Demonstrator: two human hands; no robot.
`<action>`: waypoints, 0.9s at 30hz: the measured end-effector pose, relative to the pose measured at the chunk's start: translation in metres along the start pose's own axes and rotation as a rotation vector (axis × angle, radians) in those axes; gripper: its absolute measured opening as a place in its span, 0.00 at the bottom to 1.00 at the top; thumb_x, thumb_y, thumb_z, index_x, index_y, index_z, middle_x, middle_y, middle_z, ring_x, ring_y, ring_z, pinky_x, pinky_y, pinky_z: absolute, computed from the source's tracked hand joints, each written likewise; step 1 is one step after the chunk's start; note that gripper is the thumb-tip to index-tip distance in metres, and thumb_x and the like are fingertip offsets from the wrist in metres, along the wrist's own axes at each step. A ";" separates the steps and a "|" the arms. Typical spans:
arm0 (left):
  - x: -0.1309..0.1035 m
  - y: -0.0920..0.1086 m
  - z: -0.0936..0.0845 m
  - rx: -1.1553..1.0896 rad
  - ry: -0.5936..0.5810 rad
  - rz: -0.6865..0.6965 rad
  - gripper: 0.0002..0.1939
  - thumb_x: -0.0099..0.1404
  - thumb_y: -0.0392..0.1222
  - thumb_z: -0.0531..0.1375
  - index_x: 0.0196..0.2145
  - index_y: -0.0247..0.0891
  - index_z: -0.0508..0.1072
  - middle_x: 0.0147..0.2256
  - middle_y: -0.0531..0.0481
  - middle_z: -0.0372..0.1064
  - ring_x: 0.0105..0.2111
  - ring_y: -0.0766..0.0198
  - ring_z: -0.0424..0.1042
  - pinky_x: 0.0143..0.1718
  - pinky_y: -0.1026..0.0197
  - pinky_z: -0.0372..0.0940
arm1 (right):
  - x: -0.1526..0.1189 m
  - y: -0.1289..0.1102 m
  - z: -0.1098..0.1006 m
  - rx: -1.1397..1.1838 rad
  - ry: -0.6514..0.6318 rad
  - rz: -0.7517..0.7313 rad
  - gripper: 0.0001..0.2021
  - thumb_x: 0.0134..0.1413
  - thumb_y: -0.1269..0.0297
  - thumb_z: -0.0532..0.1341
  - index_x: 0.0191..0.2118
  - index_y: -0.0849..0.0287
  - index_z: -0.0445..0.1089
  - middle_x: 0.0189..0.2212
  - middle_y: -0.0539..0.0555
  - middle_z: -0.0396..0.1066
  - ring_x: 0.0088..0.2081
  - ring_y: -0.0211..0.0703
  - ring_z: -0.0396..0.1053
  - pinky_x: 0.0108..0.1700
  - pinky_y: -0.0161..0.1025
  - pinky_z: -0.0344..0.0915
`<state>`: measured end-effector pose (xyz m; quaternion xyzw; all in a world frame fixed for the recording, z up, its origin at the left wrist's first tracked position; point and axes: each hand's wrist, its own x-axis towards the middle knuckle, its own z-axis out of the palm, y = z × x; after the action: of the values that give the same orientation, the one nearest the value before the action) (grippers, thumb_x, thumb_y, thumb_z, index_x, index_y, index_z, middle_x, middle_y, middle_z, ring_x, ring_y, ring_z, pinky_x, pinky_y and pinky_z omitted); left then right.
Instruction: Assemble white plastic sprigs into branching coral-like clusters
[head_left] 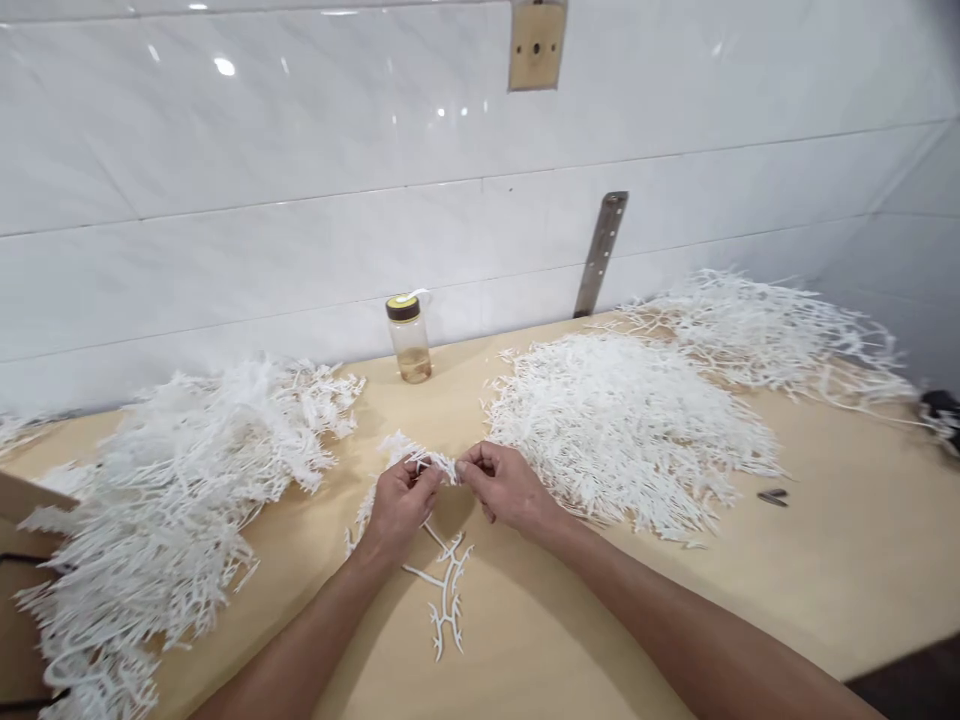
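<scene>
Both hands meet over the middle of the table. My left hand (403, 505) pinches a bunch of thin white branching pieces (442, 466), whose strands stick out between the hands. From the other side, my right hand (506, 487) closes its thumb and forefinger on the tip of the same bunch. Below my left hand a white branched piece (448, 590) with small forked twigs hangs or lies over the wood; its upper end is hidden by the fingers. More white strands (365, 510) show behind and left of my left hand.
On the wooden table (555, 640), white strands form a left heap (195, 480), a right heap (622, 430) and a far-right heap (780, 335). A lidded bottle (411, 345) and metal ruler (601, 255) are near the tiled wall. Small dark pieces (772, 497) lie right.
</scene>
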<state>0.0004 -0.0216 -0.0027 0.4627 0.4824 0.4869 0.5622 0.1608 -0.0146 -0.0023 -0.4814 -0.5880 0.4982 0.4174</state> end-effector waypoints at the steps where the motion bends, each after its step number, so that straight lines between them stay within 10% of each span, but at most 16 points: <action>1: 0.001 -0.001 0.000 0.015 -0.001 -0.007 0.18 0.53 0.52 0.67 0.26 0.38 0.64 0.15 0.64 0.46 0.14 0.77 0.43 0.16 0.69 0.40 | 0.001 0.000 0.000 -0.001 0.011 -0.010 0.08 0.55 0.59 0.59 0.31 0.59 0.68 0.18 0.43 0.63 0.13 0.30 0.58 0.13 0.30 0.56; 27: 0.006 -0.004 -0.001 0.152 0.050 0.106 0.20 0.58 0.52 0.63 0.18 0.38 0.62 0.13 0.59 0.53 0.14 0.73 0.49 0.17 0.66 0.45 | 0.000 0.009 -0.003 0.089 -0.078 -0.061 0.13 0.58 0.54 0.59 0.36 0.60 0.70 0.17 0.42 0.61 0.13 0.30 0.55 0.15 0.31 0.56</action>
<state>0.0006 -0.0161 -0.0073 0.5166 0.5069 0.4891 0.4867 0.1655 -0.0138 -0.0104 -0.4242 -0.5956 0.5295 0.4301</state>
